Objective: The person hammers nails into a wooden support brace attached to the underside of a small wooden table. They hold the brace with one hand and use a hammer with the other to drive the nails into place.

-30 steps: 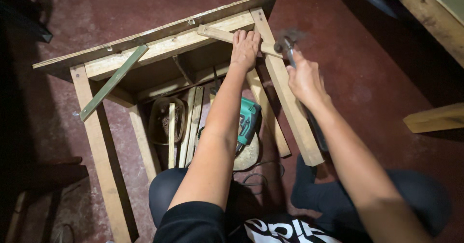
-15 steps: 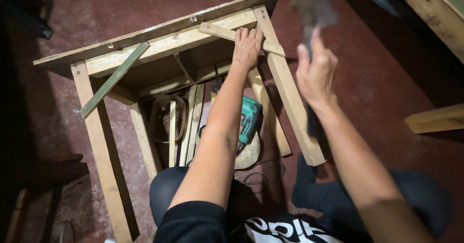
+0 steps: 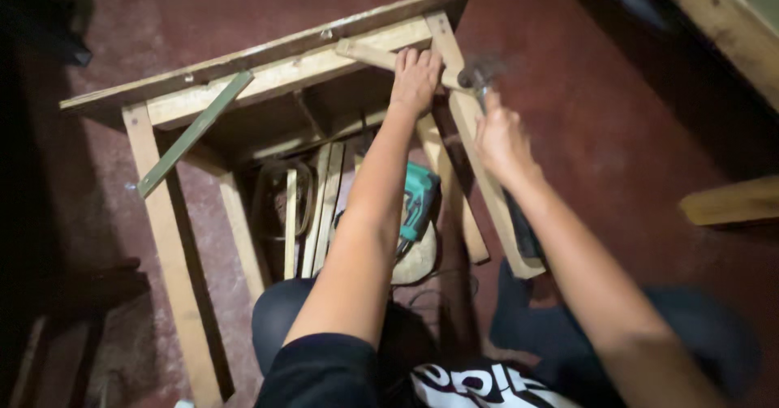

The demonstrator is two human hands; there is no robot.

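Wooden brace lay pinned flat under the left hand; the right hand gripped a hammer, best swung short and square.

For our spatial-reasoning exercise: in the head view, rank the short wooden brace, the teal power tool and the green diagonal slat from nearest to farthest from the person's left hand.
1. Short wooden brace: under the left hand.
2. Teal power tool: below, between the legs.
3. Green diagonal slat: far left corner.

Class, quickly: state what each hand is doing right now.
Left hand: pressed flat on the small wooden brace.
Right hand: closed on the hammer.
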